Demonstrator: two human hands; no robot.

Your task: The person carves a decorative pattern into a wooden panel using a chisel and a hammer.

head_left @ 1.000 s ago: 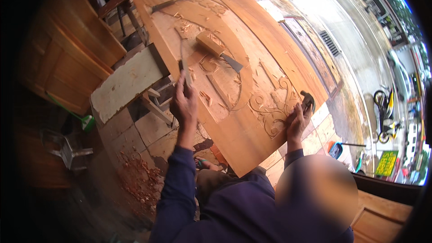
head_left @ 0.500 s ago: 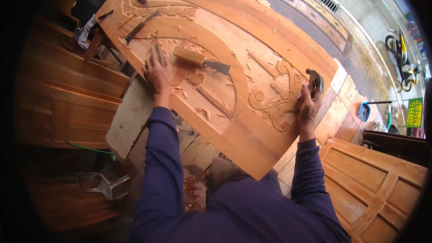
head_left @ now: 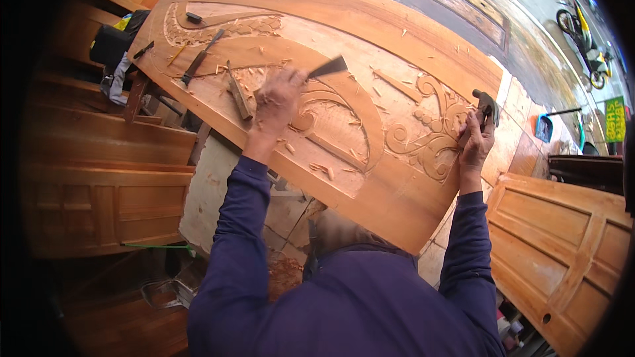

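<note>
My left hand (head_left: 276, 100), slightly blurred, is closed around the wooden handle of a wide flat chisel (head_left: 329, 67). Its dark blade points to the upper right, over a carved wooden door panel (head_left: 397, 215). At the panel's right end, my right hand (head_left: 476, 142) grips a hammer (head_left: 488, 104), its metal head upward above the fist. Beside my left hand lies another chisel (head_left: 238, 94) with a pale wooden handle. Farther left rests a dark-handled chisel (head_left: 200, 59). Scroll and leaf carving (head_left: 433, 135) covers the panel near my right hand.
Wood shavings (head_left: 323, 170) are scattered on the panel. A small black tool (head_left: 194, 18) lies at its far left. Panelled doors (head_left: 562, 244) lean at right, and more (head_left: 119, 205) stand at left. A blue dustpan (head_left: 544, 128) and a motorcycle (head_left: 582, 39) are beyond.
My left hand has moved right, away from the narrow chisel, and has taken hold of the wide chisel, whose blade now points upward. The hammer stays in my right hand. The view has shifted.
</note>
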